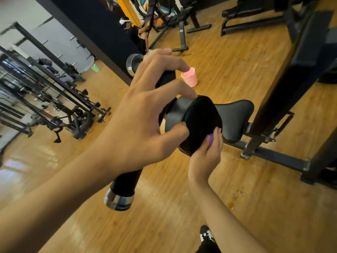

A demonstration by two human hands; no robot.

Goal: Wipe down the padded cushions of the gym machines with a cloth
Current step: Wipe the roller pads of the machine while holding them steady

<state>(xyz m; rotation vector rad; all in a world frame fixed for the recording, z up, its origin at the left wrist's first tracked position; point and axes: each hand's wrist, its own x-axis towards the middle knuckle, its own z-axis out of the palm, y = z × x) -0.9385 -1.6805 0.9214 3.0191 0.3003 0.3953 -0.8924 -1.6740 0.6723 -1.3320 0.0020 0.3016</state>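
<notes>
Cushions are your job here, so begin with what is carrying them. The wooden floor [164, 216] is bearing the black machine frame [273, 99], whose upright is rising at the right while its foot rail is running along the floor toward the right edge. The black seat [235, 117] is sticking out from that upright toward you. The padded cushion [200, 121] you are working on is sitting just in front of the seat's near edge, its rounded face turning your way. To its left the roller bar [125, 181] is passing under your arm, a chrome cap showing at each end.

Your left hand [145, 115] is reaching over the bar with fingers spread and bent. The thumb is pressing the cushion's left edge and one fingertip is touching its upper edge, likely bracing the pad so it is not swinging away under the rubbing. Your right hand [207, 154] is coming up at the cushion's lower edge, fingers curled close together.

A pink cup [190, 78] is standing on the floor beyond, well apart from the cushion and out of your arms' way. Smallest is the purple wad your right fingers are pinching against the pad. I am taking it for the cloth [211, 141], though most of it is hiding inside the hand.
</notes>
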